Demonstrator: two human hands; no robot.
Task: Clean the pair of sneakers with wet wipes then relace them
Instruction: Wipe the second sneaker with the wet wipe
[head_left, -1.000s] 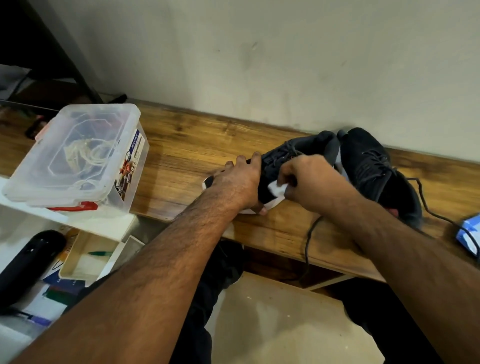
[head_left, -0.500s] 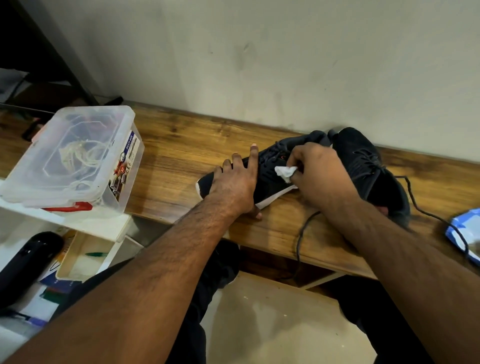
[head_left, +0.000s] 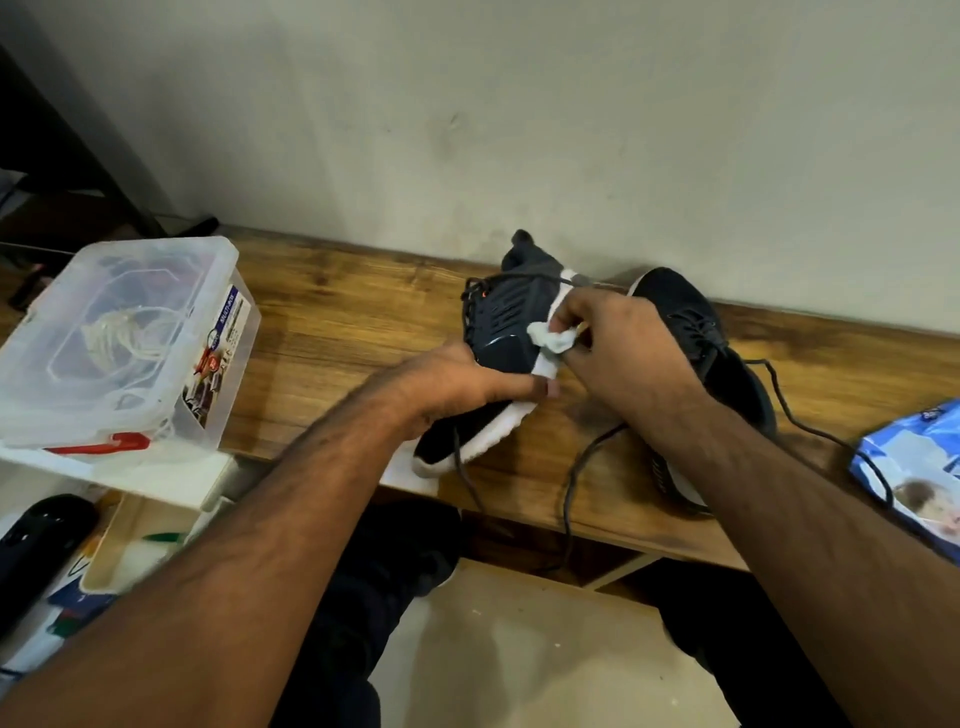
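Item 1: left hand (head_left: 457, 384) grips the tilted black sneaker (head_left: 498, 338) on the wooden bench (head_left: 337, 332). Right hand (head_left: 618, 348) pinches a crumpled wet wipe (head_left: 550, 340) against its white sole. Likely light, flexible; hold midfoot. Item 2: second sneaker (head_left: 696, 332) behind.

The scene is lit softly and rather dimly, with a warm tone. Short, diffuse shadows are cast on the bench (head_left: 332, 322) beside the plastic box (head_left: 119, 343) and under the forearms. No strong glare is seen. Straight lines are bent by the wide-angle lens near the edges. The near left corner is slightly blurred, and fine detail is smeared throughout.
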